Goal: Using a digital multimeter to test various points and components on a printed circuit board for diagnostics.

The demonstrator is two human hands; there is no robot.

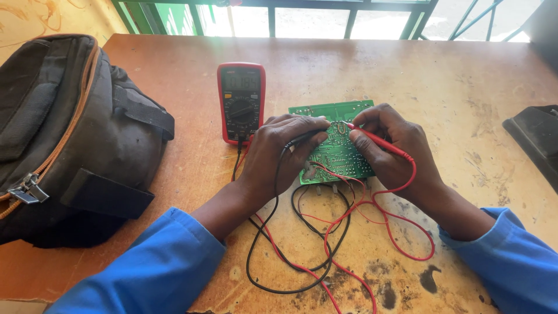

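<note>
Count on the bench [453, 75]: one green circuit board [337, 148], centre. One red-cased multimeter [241, 102], far of centre-left. Two probes: one red probe [381, 144], one black probe [302, 138]. One dark backpack [64, 139], left. One black object [537, 136], right edge, partly cut off. Two hands: left hand [279, 154], right hand [392, 148].

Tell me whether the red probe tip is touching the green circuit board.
Touching. In the head view, the right hand holds the red probe with its tip pressed on the green circuit board; no gap shows.
</note>
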